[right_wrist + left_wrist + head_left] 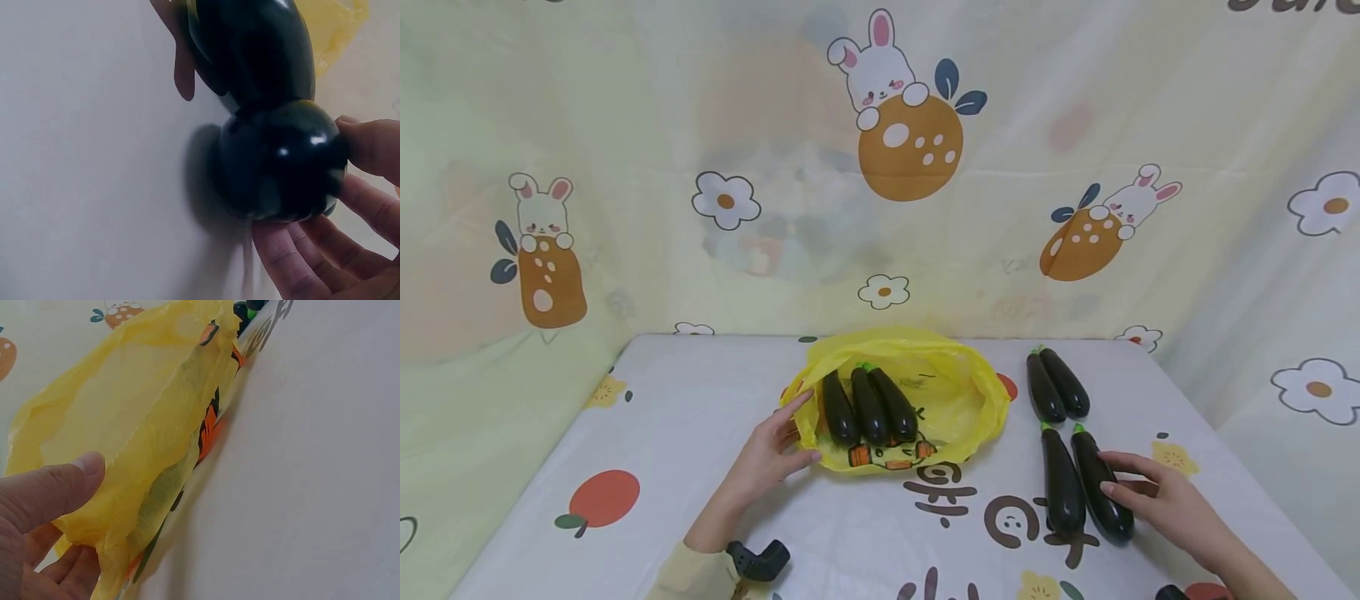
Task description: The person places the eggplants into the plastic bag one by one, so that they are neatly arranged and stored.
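A yellow plastic bag (pixel 966 408) lies with its mouth facing me, and three dark eggplants (pixel 870 408) rest side by side inside it. My left hand (pixel 767 458) holds the bag's left edge; in the left wrist view the thumb (pixel 69 487) lies on the film with fingers curled beneath. To the right of the bag, my right hand (pixel 1168 504) grips the nearest right eggplant (pixel 1103 492) by its side. Beside that one lies another eggplant (pixel 1063 483). Two more eggplants (pixel 1057 385) lie behind this pair.
A white printed cloth (pixel 700 433) covers the table. Behind it hangs a patterned curtain (pixel 790 125) with rabbits and flowers. A black wrist strap piece (pixel 762 561) shows by my left sleeve.
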`<act>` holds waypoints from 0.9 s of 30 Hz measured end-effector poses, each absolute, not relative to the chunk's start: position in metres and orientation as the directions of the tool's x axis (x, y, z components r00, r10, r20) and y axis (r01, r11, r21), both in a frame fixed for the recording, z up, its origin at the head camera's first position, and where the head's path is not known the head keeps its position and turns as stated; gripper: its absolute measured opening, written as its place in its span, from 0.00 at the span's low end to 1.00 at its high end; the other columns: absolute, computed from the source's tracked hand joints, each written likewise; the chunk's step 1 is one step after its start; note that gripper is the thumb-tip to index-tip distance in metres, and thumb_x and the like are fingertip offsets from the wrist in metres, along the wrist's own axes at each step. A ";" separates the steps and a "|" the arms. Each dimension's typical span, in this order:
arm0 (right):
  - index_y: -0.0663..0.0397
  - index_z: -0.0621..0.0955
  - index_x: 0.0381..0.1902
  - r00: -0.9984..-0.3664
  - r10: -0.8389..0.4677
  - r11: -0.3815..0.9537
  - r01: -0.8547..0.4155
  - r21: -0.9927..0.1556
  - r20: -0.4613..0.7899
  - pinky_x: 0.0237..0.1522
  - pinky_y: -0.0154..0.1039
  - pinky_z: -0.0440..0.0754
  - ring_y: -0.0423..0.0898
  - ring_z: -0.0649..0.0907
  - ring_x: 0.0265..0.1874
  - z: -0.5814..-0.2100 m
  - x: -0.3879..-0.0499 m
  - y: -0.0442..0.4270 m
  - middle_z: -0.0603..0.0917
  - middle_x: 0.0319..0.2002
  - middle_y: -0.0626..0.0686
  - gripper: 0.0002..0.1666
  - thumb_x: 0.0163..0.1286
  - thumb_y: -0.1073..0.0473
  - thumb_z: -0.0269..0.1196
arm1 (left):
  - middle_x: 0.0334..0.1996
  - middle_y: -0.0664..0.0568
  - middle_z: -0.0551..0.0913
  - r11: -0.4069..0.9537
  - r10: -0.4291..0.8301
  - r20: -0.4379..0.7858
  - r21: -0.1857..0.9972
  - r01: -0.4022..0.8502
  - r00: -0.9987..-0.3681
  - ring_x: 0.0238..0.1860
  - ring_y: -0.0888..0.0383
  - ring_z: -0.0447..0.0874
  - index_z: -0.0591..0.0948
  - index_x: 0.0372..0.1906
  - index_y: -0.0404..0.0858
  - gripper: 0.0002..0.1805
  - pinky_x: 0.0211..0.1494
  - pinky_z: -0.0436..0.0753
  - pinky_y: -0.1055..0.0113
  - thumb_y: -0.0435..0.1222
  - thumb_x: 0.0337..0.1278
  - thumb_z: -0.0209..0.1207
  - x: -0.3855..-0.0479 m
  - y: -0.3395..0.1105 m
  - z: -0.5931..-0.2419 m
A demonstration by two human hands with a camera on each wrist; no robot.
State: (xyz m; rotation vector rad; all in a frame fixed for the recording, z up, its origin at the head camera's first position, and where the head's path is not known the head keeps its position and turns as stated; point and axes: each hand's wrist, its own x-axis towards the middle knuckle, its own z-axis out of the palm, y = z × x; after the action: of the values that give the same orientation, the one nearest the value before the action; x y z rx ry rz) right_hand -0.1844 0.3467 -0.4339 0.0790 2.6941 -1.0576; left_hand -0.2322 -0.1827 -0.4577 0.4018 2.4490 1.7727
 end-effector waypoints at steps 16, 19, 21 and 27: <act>0.66 0.67 0.74 -0.986 -0.030 0.739 0.090 -0.668 -0.166 0.52 0.54 0.89 0.71 0.78 0.62 -0.414 -0.179 0.368 0.68 0.71 0.74 0.40 0.77 0.43 0.59 | 0.80 0.43 0.61 0.294 0.271 0.101 0.938 0.182 -0.957 0.76 0.39 0.67 0.61 0.80 0.43 0.47 0.75 0.74 0.48 0.27 0.57 0.70 -0.233 -0.183 -0.458; 0.63 0.66 0.75 -0.984 -0.032 0.730 0.095 -0.677 -0.173 0.53 0.56 0.88 0.53 0.84 0.58 -0.405 -0.180 0.370 0.76 0.69 0.64 0.41 0.78 0.41 0.58 | 0.80 0.43 0.60 0.290 0.273 0.101 0.940 0.181 -0.957 0.76 0.39 0.67 0.61 0.80 0.43 0.47 0.75 0.74 0.48 0.26 0.57 0.70 -0.233 -0.183 -0.458; 0.62 0.68 0.75 -0.989 -0.049 0.722 0.064 -0.688 -0.143 0.52 0.46 0.89 0.35 0.84 0.53 -0.400 -0.181 0.370 0.82 0.64 0.48 0.39 0.78 0.43 0.59 | 0.80 0.43 0.60 0.289 0.273 0.100 0.940 0.181 -0.957 0.76 0.39 0.67 0.61 0.80 0.42 0.47 0.75 0.74 0.48 0.26 0.57 0.70 -0.233 -0.183 -0.459; 0.60 0.70 0.73 -0.991 -0.131 0.674 -0.060 -0.736 -0.039 0.44 0.24 0.81 0.22 0.82 0.48 -0.384 -0.183 0.363 0.80 0.53 0.22 0.33 0.78 0.50 0.60 | 0.79 0.42 0.62 0.289 0.269 0.098 0.941 0.177 -0.958 0.74 0.40 0.70 0.61 0.80 0.42 0.49 0.74 0.75 0.48 0.25 0.54 0.71 -0.233 -0.183 -0.459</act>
State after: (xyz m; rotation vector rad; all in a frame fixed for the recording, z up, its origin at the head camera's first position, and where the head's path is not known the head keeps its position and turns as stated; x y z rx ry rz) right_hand -0.1829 0.3627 -0.3836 -0.1592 2.7927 -1.2229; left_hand -0.2329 -0.1828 -0.4592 0.4259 2.4577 1.7767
